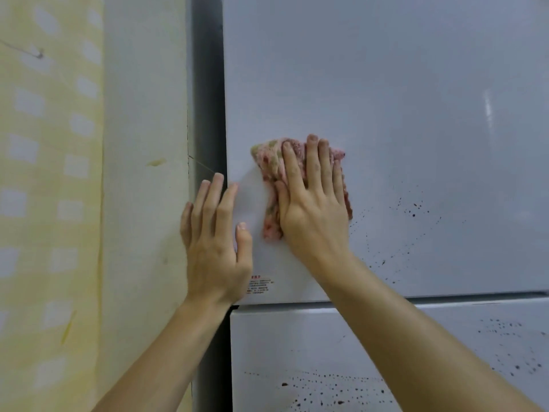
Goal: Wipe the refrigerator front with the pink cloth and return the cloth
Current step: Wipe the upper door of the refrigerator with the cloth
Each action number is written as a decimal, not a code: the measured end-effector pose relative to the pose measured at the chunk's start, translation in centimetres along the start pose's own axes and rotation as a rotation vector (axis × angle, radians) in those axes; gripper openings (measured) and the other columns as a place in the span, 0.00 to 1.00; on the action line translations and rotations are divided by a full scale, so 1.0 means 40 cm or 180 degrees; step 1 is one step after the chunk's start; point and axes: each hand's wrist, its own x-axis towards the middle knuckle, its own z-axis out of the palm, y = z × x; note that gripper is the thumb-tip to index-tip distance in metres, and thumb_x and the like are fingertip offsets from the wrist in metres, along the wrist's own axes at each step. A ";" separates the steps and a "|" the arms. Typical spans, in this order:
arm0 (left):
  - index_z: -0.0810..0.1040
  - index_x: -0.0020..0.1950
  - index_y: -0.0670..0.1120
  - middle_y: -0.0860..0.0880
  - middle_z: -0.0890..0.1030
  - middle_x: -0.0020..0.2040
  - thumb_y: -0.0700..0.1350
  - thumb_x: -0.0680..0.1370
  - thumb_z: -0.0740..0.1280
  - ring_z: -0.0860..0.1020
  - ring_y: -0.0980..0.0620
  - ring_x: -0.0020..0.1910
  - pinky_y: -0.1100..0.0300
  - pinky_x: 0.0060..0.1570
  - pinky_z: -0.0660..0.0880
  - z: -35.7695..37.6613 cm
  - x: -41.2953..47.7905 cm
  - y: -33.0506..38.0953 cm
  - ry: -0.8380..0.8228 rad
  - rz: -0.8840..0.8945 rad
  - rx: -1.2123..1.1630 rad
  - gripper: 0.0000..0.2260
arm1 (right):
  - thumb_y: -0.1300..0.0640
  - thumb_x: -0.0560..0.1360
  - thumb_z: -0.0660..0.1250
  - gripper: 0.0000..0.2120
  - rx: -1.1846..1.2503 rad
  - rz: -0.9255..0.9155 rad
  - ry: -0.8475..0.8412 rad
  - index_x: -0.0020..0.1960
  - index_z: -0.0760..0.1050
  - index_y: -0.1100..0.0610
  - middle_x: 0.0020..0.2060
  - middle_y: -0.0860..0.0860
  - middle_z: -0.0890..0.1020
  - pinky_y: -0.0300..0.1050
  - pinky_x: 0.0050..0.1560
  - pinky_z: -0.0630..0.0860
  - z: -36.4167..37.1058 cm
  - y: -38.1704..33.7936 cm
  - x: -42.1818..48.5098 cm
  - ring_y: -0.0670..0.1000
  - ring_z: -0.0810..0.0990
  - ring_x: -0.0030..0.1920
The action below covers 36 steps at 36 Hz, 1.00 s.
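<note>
Right hand (312, 209) flat, fingers straight, pressing pink cloth (271, 171) against upper refrigerator door (401, 84), near its left edge. Left hand (215, 242) open, braced on door edge, holding nothing. Cloth looks soft, light, bunched; likely slides easily on glossy panel, best driven by palm pressure over its middle. Dark specks (413, 209) on door right of cloth and on lower door (297, 337). Cloth's return place not in view; label (260, 285) print unreadable.
</note>
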 end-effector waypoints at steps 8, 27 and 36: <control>0.61 0.84 0.47 0.49 0.55 0.86 0.47 0.83 0.56 0.54 0.53 0.84 0.44 0.82 0.53 0.040 -0.034 0.009 -0.0182 -0.0102 -0.0100 0.28 | 0.46 0.89 0.51 0.27 0.0005 0.0131 -0.0062 0.85 0.56 0.54 0.84 0.61 0.53 0.60 0.83 0.55 -0.010 -0.014 -0.118 0.59 0.49 0.85; 0.62 0.83 0.46 0.47 0.56 0.85 0.45 0.83 0.55 0.56 0.49 0.84 0.50 0.82 0.51 0.052 -0.043 0.029 -0.0032 -0.0180 0.0114 0.27 | 0.47 0.88 0.53 0.24 0.0100 -0.0250 -0.0052 0.83 0.61 0.50 0.83 0.62 0.57 0.61 0.83 0.53 -0.009 0.018 -0.085 0.62 0.52 0.84; 0.61 0.84 0.45 0.45 0.57 0.85 0.46 0.82 0.54 0.51 0.45 0.85 0.43 0.83 0.45 0.057 -0.044 0.024 0.0041 -0.0077 0.0367 0.28 | 0.46 0.89 0.52 0.23 0.0042 0.0017 0.0114 0.83 0.63 0.48 0.83 0.61 0.57 0.59 0.83 0.53 -0.008 -0.007 -0.076 0.60 0.53 0.84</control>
